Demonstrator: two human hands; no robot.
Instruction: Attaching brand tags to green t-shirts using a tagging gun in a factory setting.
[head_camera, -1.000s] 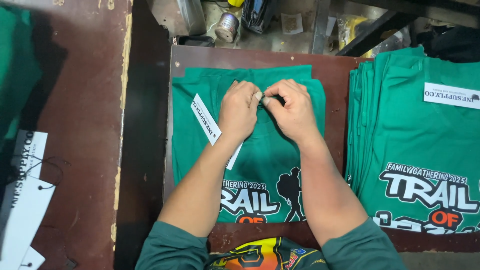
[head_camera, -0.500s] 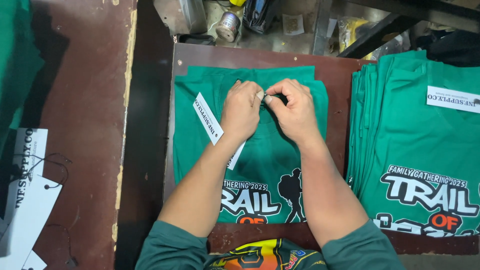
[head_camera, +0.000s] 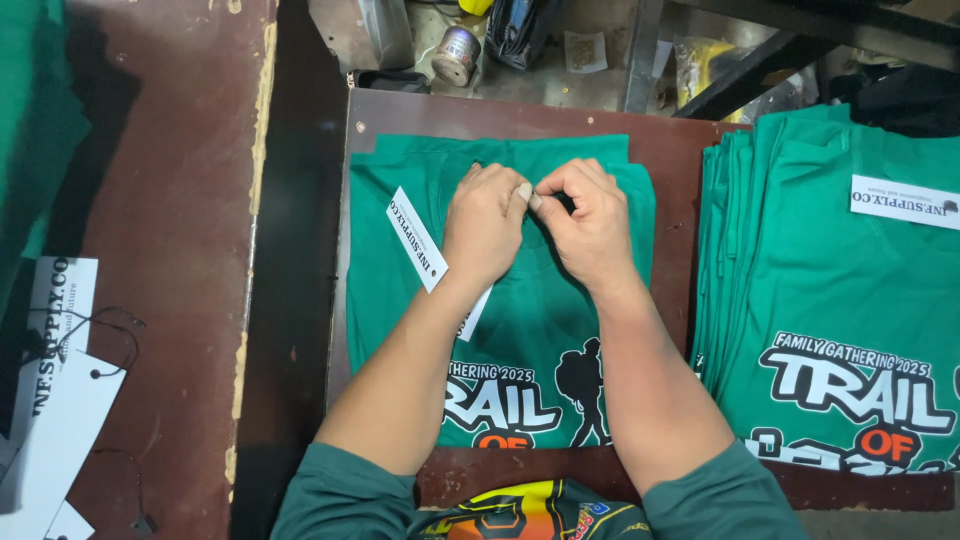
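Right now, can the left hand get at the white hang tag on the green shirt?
Probably yes: the left hand lies right beside the white hang tag, whose far end runs under the wrist; nothing covers the rest.

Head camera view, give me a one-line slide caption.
Both hands, left hand and right hand, pinch together over a folded green T-shirt.

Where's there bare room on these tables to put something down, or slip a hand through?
Bare brown tabletop lies on the left, between the green cloth at the far edge and the white hang tags. A narrow strip runs between the folded green shirt and the shirt stack. The middle is crowded: the left hand and right hand meet on the shirt.
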